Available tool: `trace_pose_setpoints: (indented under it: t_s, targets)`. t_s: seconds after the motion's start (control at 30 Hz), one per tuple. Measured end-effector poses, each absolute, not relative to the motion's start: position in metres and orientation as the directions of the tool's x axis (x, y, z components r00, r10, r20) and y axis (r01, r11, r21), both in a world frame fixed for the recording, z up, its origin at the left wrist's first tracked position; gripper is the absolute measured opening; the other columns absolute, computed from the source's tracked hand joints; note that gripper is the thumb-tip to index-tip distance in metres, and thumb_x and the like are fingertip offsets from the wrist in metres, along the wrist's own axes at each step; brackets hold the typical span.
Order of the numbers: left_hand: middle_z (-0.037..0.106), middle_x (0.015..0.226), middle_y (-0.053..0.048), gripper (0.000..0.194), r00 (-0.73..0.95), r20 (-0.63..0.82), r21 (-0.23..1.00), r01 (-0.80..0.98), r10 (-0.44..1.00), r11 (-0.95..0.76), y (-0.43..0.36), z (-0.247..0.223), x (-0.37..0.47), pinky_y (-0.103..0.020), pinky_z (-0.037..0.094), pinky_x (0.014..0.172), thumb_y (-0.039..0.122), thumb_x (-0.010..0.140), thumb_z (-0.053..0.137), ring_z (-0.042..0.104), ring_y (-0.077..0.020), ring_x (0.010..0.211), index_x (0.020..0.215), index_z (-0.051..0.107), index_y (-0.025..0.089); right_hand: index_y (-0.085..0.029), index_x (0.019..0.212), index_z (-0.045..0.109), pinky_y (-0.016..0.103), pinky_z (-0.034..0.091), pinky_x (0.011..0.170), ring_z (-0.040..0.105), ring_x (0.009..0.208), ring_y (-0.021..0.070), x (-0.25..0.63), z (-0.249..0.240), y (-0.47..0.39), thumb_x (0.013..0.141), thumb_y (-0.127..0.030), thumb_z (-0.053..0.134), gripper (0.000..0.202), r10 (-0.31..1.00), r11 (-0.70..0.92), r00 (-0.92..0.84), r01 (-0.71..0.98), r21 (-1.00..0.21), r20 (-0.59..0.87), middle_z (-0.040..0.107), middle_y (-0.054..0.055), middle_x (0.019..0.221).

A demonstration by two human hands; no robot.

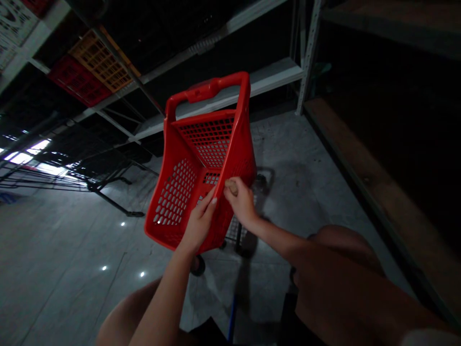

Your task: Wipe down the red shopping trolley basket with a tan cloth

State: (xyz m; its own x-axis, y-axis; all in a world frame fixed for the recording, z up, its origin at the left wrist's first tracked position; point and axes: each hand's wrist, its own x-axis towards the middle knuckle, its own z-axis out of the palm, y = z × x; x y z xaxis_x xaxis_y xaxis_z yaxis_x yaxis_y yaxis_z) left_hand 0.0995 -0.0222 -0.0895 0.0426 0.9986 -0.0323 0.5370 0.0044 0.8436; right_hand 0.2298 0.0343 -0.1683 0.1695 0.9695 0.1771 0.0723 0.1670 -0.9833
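Observation:
A red plastic shopping cart (247,144) with grid-holed walls stands tilted in the view before me, its basket bare inside. My left hand (200,222) grips the cart's near side rim, thumb and fingers over the edge. Just to the right, my right hand (242,201) is closed around a small crumpled tan-brown wad (231,186), held against the outer side of the same wall. Whether the wad is cloth or sponge I cannot tell. The fingers' far sides are partly hidden by the cart wall.
Metal shelving (277,77) runs behind the cart. Yellow (103,57) and red crates (77,79) sit on it at upper left. A dark wire cart (118,204) stands at left on the grey floor (72,288). A wooden ledge (360,168) borders the right. My knees are close below.

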Motion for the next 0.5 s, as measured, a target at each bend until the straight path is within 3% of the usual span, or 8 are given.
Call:
trace_pose_setpoints:
  t_s: [0.13,0.27,0.37,0.5]
  targets:
    - [0.057,0.155,-0.001,0.052,0.058,-0.029,0.871,0.490,0.998,-0.003,-0.022,-0.092,0.099,-0.038,0.031,0.130,0.045,0.102,0.051,0.048,-0.0206,0.149,0.148,0.059,0.023,-0.026,0.105,0.056,0.039,0.055,0.092,0.067,0.095,0.0226,0.219,-0.176,0.015,0.092,-0.031,0.051,0.016,0.960,0.200,0.183,0.091,-0.976,0.214,0.070,0.007,0.102]
    - [0.056,0.155,0.000,0.051,0.066,-0.029,0.872,0.490,0.997,-0.007,-0.027,-0.088,0.101,-0.037,0.029,0.131,0.044,0.103,0.051,0.047,-0.0193,0.150,0.149,0.058,0.024,-0.024,0.107,0.052,0.044,0.048,0.103,0.060,0.107,0.0234,0.236,-0.184,0.071,0.086,-0.025,0.053,0.021,0.857,0.214,0.454,0.116,-0.970,0.243,0.062,0.010,0.111]
    - [0.054,0.157,0.001,0.051,0.065,-0.056,0.875,0.484,0.996,0.018,-0.031,-0.087,0.100,-0.038,0.027,0.132,0.045,0.104,0.051,0.043,-0.0196,0.152,0.150,0.057,0.025,-0.023,0.111,0.051,0.043,0.047,0.104,0.056,0.113,0.0230,0.256,-0.184,0.131,0.078,-0.022,0.062,0.035,0.736,0.157,0.652,0.096,-0.983,0.181,0.056,0.010,0.117]
    - [0.053,0.158,0.001,0.051,0.076,-0.088,0.886,0.461,0.993,0.043,-0.035,-0.085,0.097,-0.040,0.026,0.133,0.046,0.105,0.050,0.041,-0.0201,0.153,0.152,0.055,0.027,-0.021,0.109,0.052,0.040,0.050,0.100,0.060,0.103,0.0196,0.269,-0.182,0.179,0.077,-0.021,0.061,0.033,0.710,0.171,0.696,-0.026,-0.985,0.105,0.057,0.007,0.109]
